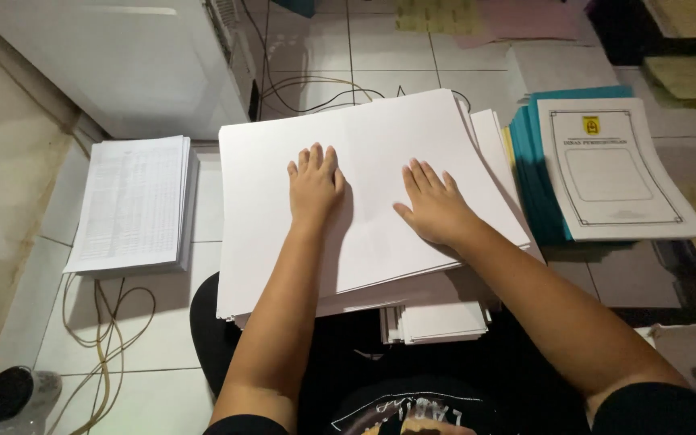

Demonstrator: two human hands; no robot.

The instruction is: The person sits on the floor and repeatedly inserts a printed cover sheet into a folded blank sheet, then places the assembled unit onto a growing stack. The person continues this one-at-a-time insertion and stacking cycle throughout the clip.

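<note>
Both hands lie flat and open, palms down and fingers stretched, grasping nothing, on a large blank white sheet of paper [372,161] that tops a thick pile of white sheets resting across the person's lap above the tiled floor [163,387]. The left hand [314,184] presses near the middle of the sheet, and the right hand [435,208] sits just beside it toward the sheet's right half, the two apart from each other. Under the front edge of the pile, a smaller bundle of white pages [441,321] sticks out toward the person's dark clothing. To the left, on the floor, stands a separate stack of white pages printed with fine rows of text [132,201], well apart from the hands. To the right lies a stack of teal folders [540,193] carrying a white cover sheet with a black frame and a small yellow emblem [614,169]. Thin cables [106,338] loop over the tiles at lower left, near a round black cap [3,393], and a white cabinet [122,56] stands behind the printed stack.
</note>
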